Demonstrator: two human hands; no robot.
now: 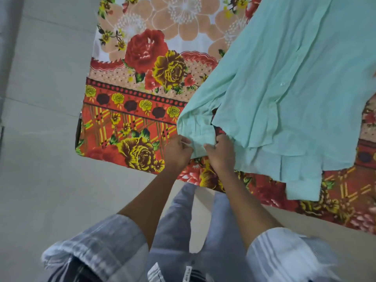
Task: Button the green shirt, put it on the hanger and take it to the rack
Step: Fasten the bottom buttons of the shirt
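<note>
Green shirt [284, 88] lies on floral bedsheet [138, 82] above pale floor [40, 159].

Grey-white striped sleeves [105, 241] rolled above the elbows, pale blue jeans [179, 216].

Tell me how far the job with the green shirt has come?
Early stage. The green shirt lies spread on the flowered bedcover. The left hand and right hand both pinch a sleeve cuff, apparently fastening it. Whether the front is buttoned cannot be told; one button shows. No hanger or rack is visible, so hanging and carrying remain.
</note>
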